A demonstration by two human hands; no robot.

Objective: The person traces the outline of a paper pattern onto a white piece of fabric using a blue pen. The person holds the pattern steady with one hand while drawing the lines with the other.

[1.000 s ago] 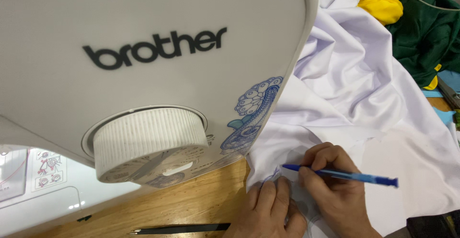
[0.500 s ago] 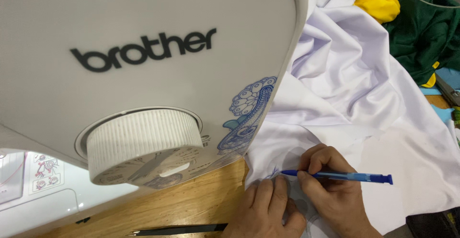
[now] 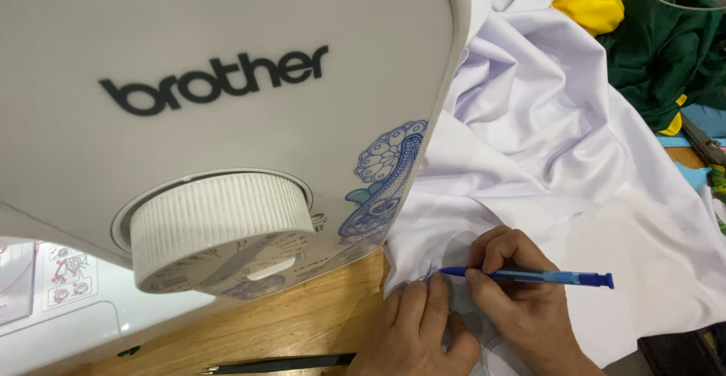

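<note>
your right hand [image 3: 522,300] is pinching a blue pen [image 3: 529,276] between thumb and fingers, tip on the white cloth [image 3: 575,164] beside the sewing machine [image 3: 227,104]. your left hand [image 3: 416,334], fingers together, is pressing flat. the cloth looks thin, soft and slippery; hold it down close to the tip.

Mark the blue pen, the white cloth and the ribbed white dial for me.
blue plastic pen [image 3: 529,276], head view, middle of the barrel.
white cloth [image 3: 544,119], head view, a bare fold above the hands.
ribbed white round dial [image 3: 219,213], head view, its ridged side.
</note>
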